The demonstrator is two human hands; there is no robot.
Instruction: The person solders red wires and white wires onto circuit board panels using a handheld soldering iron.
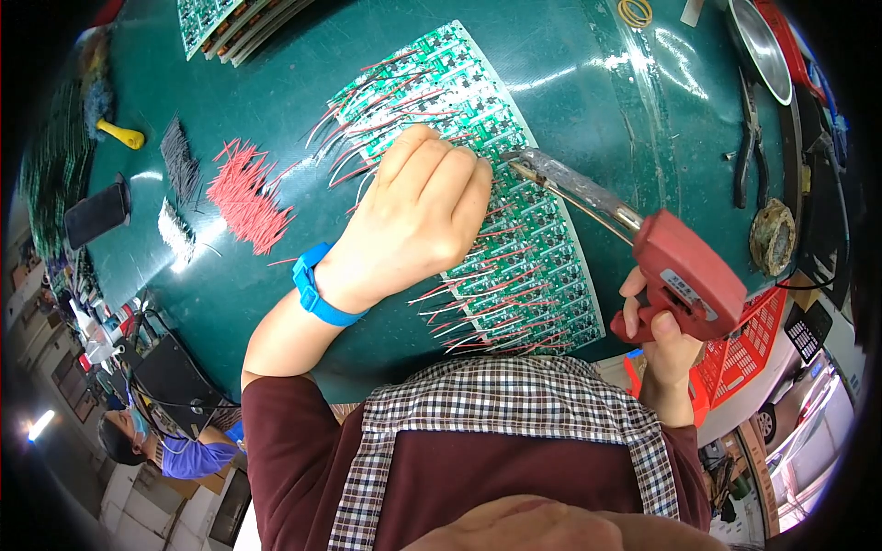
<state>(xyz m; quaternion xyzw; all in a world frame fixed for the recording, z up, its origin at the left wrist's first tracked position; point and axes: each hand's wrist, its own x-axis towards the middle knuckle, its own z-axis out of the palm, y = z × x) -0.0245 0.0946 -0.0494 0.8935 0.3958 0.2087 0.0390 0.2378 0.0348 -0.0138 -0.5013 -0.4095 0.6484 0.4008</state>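
Note:
A green panel of joined circuit boards (pixel 542 234) lies on the table in front of me. Red, black and white wires stick out to the left along its side. My left hand (pixel 430 188), with a blue strap round the wrist, is closed over the middle of the panel. Its fingertips are turned down and hidden, so what they pinch does not show. In my right hand (pixel 663 335) is a red soldering gun (pixel 689 275), gripped by its handle. The gun's tip reaches the boards just right of my left fingers.
Left of the panel lie piles of red wires (pixel 246 197), black wires (pixel 181 161) and white wires (pixel 176 231). A phone (pixel 97 213) and a yellow-handled brush (pixel 121 134) are farther left. Stacked boards (pixel 243 28) stand at the back. Pliers (pixel 751 147) and a metal bowl (pixel 761 50) lie right.

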